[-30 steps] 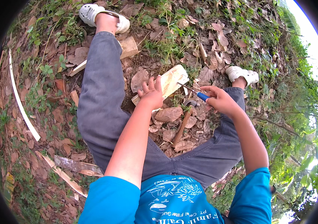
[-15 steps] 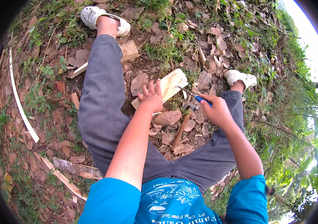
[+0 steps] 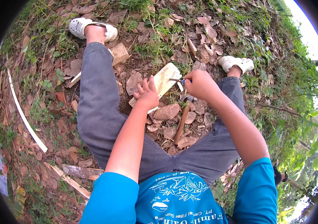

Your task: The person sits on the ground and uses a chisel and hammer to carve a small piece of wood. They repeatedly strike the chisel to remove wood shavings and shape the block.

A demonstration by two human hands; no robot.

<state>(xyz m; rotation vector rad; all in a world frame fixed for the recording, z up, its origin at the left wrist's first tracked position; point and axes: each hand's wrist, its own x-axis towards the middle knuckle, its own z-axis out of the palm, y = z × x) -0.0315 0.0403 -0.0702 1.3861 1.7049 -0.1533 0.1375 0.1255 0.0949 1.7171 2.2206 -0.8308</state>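
I sit on leaf-strewn ground with my legs spread. My left hand [image 3: 146,94] presses down on the near end of a pale wooden board [image 3: 164,80] lying between my legs. My right hand [image 3: 200,84] grips a small blue-handled tool [image 3: 181,81] whose metal tip rests on the board's right edge. A hammer [image 3: 183,114] with a wooden handle lies on the leaves just below my right hand, head pointing away from me.
A small wooden block [image 3: 118,53] lies beside my left leg. A long thin white strip [image 3: 24,117] curves across the ground at left. Flat wood scraps [image 3: 75,172] lie near my left hip. Grass and a slope of bushes fill the right side.
My right hand has moved up and left, bringing the blue-handled tool onto the board's edge. My left hand stays pressed on the board.
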